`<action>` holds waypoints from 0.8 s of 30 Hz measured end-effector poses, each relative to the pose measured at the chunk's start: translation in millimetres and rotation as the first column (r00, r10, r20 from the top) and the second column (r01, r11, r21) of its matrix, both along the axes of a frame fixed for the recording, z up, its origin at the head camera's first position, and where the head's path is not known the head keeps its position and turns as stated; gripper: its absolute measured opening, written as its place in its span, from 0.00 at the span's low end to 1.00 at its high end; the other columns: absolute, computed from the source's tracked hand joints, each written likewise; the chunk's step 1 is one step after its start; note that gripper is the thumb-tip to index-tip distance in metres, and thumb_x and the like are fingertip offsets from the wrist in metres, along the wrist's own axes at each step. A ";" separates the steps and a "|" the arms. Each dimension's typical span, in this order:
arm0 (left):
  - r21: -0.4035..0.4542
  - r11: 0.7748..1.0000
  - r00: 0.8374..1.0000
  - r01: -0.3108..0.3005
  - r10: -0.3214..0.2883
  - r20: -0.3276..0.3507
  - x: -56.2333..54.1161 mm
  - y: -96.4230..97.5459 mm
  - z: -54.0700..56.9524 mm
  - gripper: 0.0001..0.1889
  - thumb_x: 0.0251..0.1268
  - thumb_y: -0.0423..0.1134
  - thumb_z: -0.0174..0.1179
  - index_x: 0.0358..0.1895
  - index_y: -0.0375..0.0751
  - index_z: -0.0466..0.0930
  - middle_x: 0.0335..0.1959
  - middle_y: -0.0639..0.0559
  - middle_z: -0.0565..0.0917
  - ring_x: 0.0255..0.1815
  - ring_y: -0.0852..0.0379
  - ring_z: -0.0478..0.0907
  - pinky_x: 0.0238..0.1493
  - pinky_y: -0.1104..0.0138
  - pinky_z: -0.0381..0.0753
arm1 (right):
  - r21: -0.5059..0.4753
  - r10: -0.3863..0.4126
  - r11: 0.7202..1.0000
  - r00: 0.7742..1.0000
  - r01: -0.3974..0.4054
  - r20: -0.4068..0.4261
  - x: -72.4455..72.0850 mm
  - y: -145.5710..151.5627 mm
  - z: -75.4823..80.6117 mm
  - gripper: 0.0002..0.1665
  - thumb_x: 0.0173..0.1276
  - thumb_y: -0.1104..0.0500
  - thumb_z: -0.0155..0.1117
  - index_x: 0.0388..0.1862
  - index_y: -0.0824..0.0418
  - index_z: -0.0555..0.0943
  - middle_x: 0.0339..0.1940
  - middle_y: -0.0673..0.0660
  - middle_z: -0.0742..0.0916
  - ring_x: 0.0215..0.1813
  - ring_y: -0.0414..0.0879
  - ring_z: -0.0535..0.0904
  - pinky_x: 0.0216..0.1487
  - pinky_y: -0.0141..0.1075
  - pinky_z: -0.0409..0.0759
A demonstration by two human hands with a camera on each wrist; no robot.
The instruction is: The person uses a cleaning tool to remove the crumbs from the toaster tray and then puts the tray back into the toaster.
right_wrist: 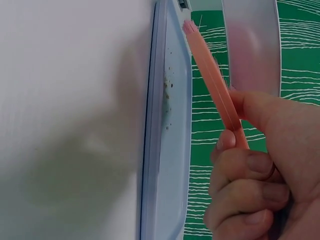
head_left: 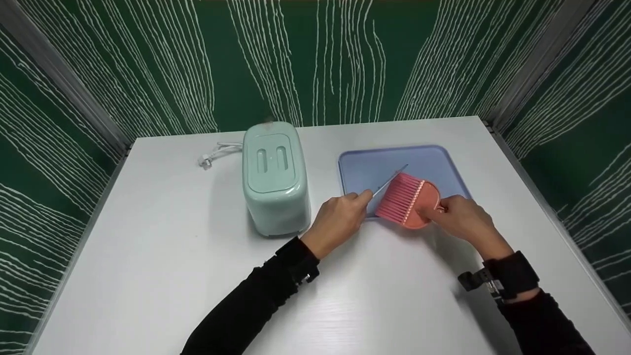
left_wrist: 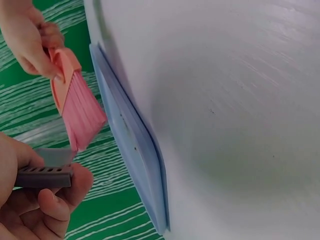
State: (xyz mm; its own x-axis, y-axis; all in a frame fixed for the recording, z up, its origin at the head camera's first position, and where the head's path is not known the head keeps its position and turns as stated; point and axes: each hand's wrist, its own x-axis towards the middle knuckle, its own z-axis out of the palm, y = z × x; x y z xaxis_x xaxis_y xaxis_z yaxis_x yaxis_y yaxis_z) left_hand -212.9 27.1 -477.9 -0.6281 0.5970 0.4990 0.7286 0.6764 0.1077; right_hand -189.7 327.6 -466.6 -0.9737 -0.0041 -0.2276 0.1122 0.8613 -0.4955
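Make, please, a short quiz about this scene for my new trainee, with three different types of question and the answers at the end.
1. Multiple choice: Which hand holds the brush?
A. Left
B. Right
C. Both

2. True or false: The mint-green appliance stands apart from the blue tray.

3. Fill in: The right wrist view shows small dark specks inside the ____.

Key:
1. B, the right hand
2. True
3. tray
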 end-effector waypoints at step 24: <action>0.006 1.000 1.000 0.001 -0.001 0.002 -2.4 -4.5 0.4 0.02 0.78 0.32 0.60 0.44 0.42 0.76 0.20 0.51 0.80 0.19 0.57 0.81 0.19 0.65 0.82 | 0.000 -0.002 1.000 0.999 0.002 -0.045 -1.5 -2.9 2.0 0.38 0.73 0.25 0.61 0.36 0.60 0.86 0.23 0.48 0.75 0.31 0.46 0.71 0.29 0.38 0.66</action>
